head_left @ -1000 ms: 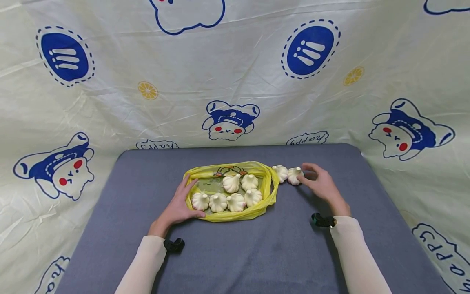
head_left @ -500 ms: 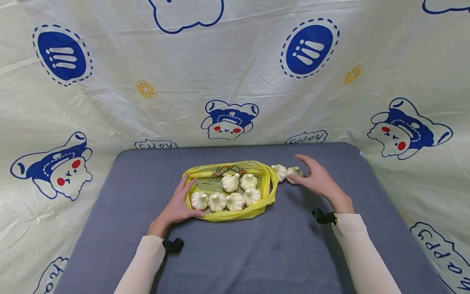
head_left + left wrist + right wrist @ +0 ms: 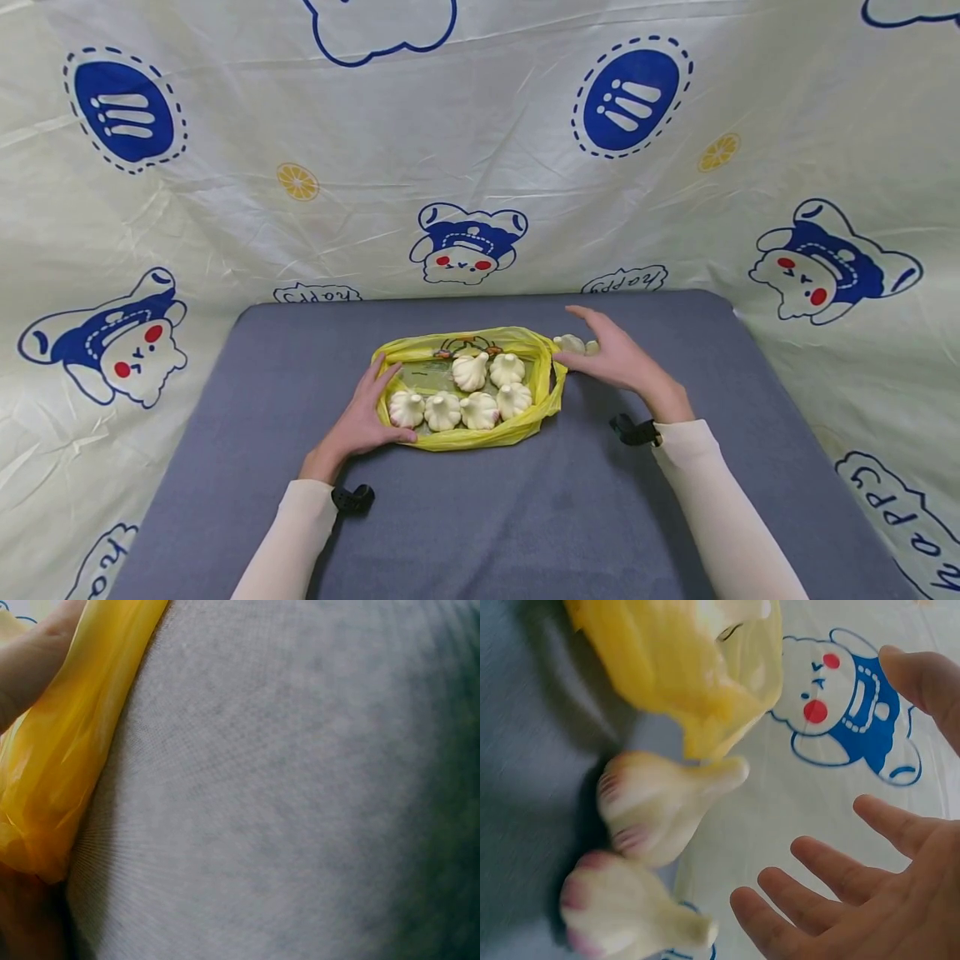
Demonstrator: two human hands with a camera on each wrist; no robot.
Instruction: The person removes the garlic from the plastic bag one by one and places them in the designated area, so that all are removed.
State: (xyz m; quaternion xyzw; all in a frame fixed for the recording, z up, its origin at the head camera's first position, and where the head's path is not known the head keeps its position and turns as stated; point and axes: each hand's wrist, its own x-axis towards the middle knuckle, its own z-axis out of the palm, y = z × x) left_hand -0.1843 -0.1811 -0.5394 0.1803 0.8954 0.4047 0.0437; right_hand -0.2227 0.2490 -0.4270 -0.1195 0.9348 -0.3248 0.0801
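A yellow plastic bag (image 3: pixel 517 432) lies with its mouth spread wide, and several white garlic bulbs (image 3: pixel 480 411) sit inside it. My left hand (image 3: pixel 365 419) holds the bag's left end, thumb and fingers over the rim. In the left wrist view, the thumb (image 3: pixel 34 664) lies behind the yellow plastic (image 3: pixel 90 742). My right hand (image 3: pixel 618 358) hovers by the bag's right end with its fingers spread, holding nothing. Two garlic bulbs outside the bag are partly hidden by this hand; in the right wrist view, the nearer-to-bag garlic bulb (image 3: pixel 656 806) touches the other bulb (image 3: pixel 622 907).
A grey cloth-covered table (image 3: pixel 480 533) carries everything. Behind it and at both sides hangs a pale printed curtain (image 3: pixel 360 142) with blue cartoon figures. A black band (image 3: pixel 352 500) is on the left wrist, and another black band (image 3: pixel 633 430) is on the right.
My right hand has left the outer garlic bulb and moved left, over the two loose bulbs toward the bag. The left hand and the bag have stayed in place.
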